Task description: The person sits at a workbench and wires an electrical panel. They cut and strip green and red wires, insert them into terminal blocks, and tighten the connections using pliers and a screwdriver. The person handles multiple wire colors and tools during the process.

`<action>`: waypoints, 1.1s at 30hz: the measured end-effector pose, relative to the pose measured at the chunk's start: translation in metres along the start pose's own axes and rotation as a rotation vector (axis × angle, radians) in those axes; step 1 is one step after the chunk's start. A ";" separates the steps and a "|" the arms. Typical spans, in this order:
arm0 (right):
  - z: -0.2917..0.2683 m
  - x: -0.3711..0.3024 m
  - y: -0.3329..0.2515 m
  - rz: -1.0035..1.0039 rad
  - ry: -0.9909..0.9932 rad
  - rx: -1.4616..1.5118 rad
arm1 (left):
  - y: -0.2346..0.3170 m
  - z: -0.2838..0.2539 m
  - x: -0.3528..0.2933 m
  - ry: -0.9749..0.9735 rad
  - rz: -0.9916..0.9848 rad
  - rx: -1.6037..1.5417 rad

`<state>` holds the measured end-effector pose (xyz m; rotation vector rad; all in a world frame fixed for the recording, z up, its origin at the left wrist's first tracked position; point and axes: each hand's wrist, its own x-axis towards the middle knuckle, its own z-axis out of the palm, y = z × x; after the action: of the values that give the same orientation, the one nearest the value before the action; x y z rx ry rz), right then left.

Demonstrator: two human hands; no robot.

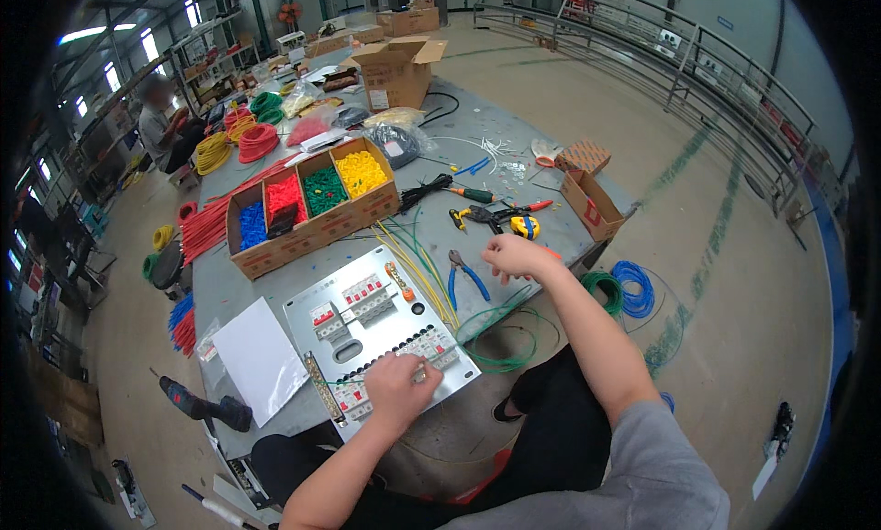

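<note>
My left hand [399, 388] is closed over the lower row of circuit breakers [351, 400] on a metal mounting plate [303, 302]. A thin green wire [500, 360] runs from its fingers and loops past the plate's right edge; a short length shows on the other side of the hand. My right hand [514, 257] hovers at the table's right edge with curled fingers; what they hold, if anything, is hidden. Blue-handled pliers [471, 280] lie beside it. Two smaller breaker groups [365, 298] and a brass terminal strip [321, 383] sit on the plate.
A divided cardboard box [312, 232] holds blue, red, green and yellow terminal caps. Cutting tools and a yellow tape measure [525, 226] lie beyond the pliers. White paper [257, 360] is left of the plate. Wire coils [633, 290] rest on the floor. Another person [158, 126] sits far left.
</note>
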<state>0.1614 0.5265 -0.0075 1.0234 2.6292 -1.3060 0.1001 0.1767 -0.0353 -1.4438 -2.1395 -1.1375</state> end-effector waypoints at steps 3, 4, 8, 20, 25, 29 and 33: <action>0.004 0.040 0.040 0.132 -0.146 -0.292 | 0.007 0.016 -0.002 -0.007 0.132 -0.054; 0.016 0.052 0.048 0.173 -0.182 -0.353 | 0.011 0.019 -0.002 -0.018 0.138 -0.060; 0.057 0.070 0.059 0.094 -0.083 -0.553 | 0.007 0.021 -0.006 -0.014 0.187 -0.060; 0.030 0.046 0.050 -0.087 0.555 -0.125 | 0.011 0.004 -0.010 -0.036 0.175 -0.091; 0.004 -0.016 0.038 -0.492 0.960 0.152 | 0.014 -0.001 -0.013 0.001 0.137 -0.069; -0.016 -0.086 0.044 -0.713 0.597 1.157 | 0.022 -0.003 -0.010 -0.004 0.129 -0.051; 0.017 -0.162 0.005 -0.637 0.238 1.676 | 0.026 -0.004 -0.013 0.018 0.149 0.012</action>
<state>0.2866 0.4283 0.0271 0.1108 1.3866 -3.7907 0.1282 0.1696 -0.0301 -1.5530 -1.9858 -1.0767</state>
